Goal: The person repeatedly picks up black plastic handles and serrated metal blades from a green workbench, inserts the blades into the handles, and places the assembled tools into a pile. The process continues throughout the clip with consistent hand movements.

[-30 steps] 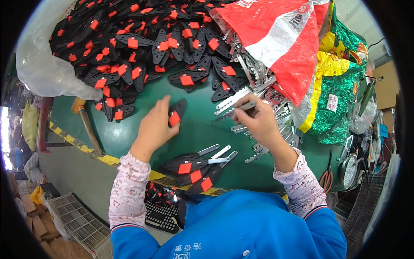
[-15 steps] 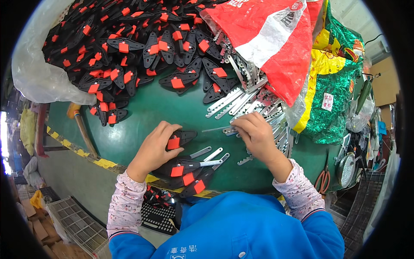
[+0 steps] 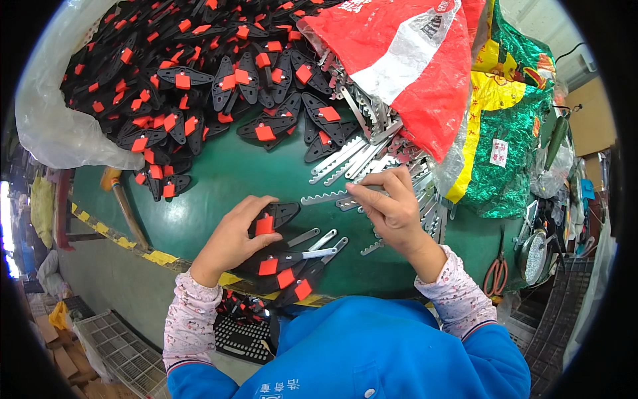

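My left hand [image 3: 229, 236] is closed on a black plastic part with a red tab [image 3: 284, 212], held just above the green table, its pointed end toward the right. Pinched in my right hand [image 3: 397, 211] is a notched metal strip [image 3: 321, 198] that reaches left toward the black part. A gap separates the strip's tip from that part. Below my left hand lie several black pieces with red tabs [image 3: 286, 277], with metal strips [image 3: 320, 253] sticking out to the right.
A large heap of black parts with red tabs [image 3: 193, 80] covers the back left, beside clear plastic sheeting [image 3: 50, 120]. Loose metal strips [image 3: 339, 158] spill from a red and white bag [image 3: 412, 66]. A hammer [image 3: 126, 206] lies left; red-handled scissors [image 3: 496, 276] lie right.
The metal strip in my right hand has turned from edge-on to showing its notched side. My left fingers have shifted slightly on the black part. The whole view has moved a little.
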`<action>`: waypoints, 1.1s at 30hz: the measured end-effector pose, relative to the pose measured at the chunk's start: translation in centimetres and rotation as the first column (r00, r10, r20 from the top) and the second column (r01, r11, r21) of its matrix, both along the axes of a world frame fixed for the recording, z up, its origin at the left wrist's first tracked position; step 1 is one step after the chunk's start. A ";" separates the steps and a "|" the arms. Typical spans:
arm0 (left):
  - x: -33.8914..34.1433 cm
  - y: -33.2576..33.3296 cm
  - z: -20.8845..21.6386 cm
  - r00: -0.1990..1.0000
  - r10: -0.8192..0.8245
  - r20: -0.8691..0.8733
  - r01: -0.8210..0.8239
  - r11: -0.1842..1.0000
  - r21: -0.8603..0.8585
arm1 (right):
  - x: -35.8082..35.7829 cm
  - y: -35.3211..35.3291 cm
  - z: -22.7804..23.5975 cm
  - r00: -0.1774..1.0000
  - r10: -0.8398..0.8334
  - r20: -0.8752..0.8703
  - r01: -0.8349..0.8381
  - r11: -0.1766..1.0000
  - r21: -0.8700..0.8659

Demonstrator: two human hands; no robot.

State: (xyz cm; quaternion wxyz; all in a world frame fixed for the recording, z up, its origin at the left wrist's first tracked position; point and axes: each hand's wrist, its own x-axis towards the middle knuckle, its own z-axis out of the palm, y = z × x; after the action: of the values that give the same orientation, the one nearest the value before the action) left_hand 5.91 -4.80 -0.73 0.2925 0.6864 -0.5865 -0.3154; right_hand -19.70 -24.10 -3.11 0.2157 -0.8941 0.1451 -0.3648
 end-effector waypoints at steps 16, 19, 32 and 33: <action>-2.2 -1.0 0.9 0.968 -0.007 0.250 0.024 0.997 -0.067 | 3.9 3.7 -1.0 0.979 0.202 -0.005 -0.195 0.950 0.242; -1.0 -0.2 -0.9 0.931 -0.064 0.359 0.091 0.994 -0.059 | 5.3 2.0 -1.6 0.981 0.171 -0.088 -0.144 0.957 0.252; -3.1 -2.6 -1.0 0.798 0.394 -0.457 -0.392 0.914 0.103 | 7.9 2.1 -1.8 0.943 -0.189 -0.272 0.244 0.952 0.183; -3.5 -3.5 -1.0 0.726 0.396 -0.563 -0.389 0.911 0.140 | 6.9 3.8 -1.5 0.962 -0.131 -0.239 0.182 0.962 0.205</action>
State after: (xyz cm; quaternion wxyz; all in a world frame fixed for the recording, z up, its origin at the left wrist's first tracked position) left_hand 2.46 -8.28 -1.77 0.5125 0.6673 -0.3087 -0.4435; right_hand -12.77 -20.28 -4.63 0.2681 -0.8849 0.2793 -0.2590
